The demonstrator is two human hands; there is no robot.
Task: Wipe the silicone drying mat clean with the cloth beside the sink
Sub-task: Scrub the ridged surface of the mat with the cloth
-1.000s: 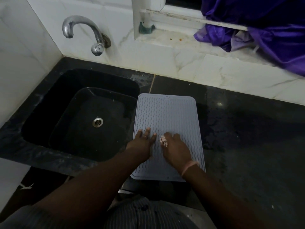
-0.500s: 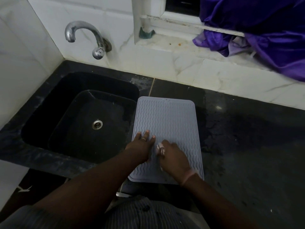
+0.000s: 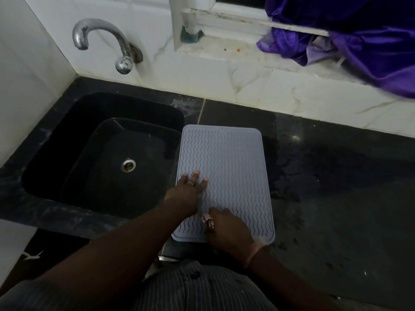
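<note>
A grey silicone drying mat (image 3: 233, 162) with wavy ridges lies on the black counter just right of the sink. My left hand (image 3: 187, 190) presses flat on the mat's left side, fingers straight. My right hand (image 3: 229, 230) sits at the mat's near edge, its fingers curled round a small bunched cloth (image 3: 207, 219), of which only a pale striped bit shows at the thumb side.
The black sink (image 3: 67, 153) with a steel drain lies to the left, a chrome tap (image 3: 105, 44) on the wall above it. The dark counter (image 3: 336, 187) looks wet right of the mat. Purple fabric (image 3: 359, 41) hangs over the sill at the back right.
My right hand has drawn the cloth back along the mat toward its near edge. My left hand has stayed pressed on the mat's left side.
</note>
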